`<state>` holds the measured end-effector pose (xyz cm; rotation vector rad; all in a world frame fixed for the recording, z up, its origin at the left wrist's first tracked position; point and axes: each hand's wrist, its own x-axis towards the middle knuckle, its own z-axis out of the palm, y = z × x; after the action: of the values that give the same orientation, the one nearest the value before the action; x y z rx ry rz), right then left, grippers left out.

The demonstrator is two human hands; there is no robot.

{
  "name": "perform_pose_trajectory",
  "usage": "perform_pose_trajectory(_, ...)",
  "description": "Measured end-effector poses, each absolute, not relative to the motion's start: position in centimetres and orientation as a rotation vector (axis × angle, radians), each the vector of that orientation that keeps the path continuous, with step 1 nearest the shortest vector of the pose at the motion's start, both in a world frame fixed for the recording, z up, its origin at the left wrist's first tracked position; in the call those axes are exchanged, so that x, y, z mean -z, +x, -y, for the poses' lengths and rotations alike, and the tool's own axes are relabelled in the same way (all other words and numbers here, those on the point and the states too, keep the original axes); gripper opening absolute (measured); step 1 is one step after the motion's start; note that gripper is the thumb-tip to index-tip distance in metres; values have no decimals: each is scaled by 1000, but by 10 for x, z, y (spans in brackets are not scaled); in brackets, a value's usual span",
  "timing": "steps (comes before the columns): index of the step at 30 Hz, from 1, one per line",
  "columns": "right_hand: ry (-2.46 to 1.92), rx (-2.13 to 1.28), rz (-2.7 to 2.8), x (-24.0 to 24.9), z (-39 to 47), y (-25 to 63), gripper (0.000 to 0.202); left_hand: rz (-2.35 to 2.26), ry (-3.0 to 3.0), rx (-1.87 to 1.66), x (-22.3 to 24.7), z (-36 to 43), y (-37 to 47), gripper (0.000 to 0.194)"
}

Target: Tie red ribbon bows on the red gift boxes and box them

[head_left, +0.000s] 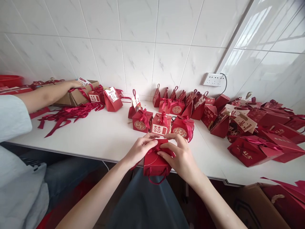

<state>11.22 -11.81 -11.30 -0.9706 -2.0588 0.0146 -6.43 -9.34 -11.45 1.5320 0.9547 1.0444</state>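
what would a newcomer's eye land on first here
Probably the red box at the table's near edge, low in the middle of the view, with fingers of the left hand and right hand on its top. The crowded heap of red boxes along the right side would likely come next, then the tangle of loose red ribbons on the left.

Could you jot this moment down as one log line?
Left hand: on red box | right hand: at its ribbon | just beyond: three bow-tied boxes | left: another person's hand at cardboard box
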Motion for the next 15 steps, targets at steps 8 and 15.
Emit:
perform_pose_trajectory(8, -866, 412, 2144, 105, 123, 110, 14, -1472, 2121, -1056, 99, 108, -67, 26)
perform_pose_trajectory(15, -810, 480, 2190, 102, 126, 112, 10, -2002, 2461, -692, 82, 139, -54, 27)
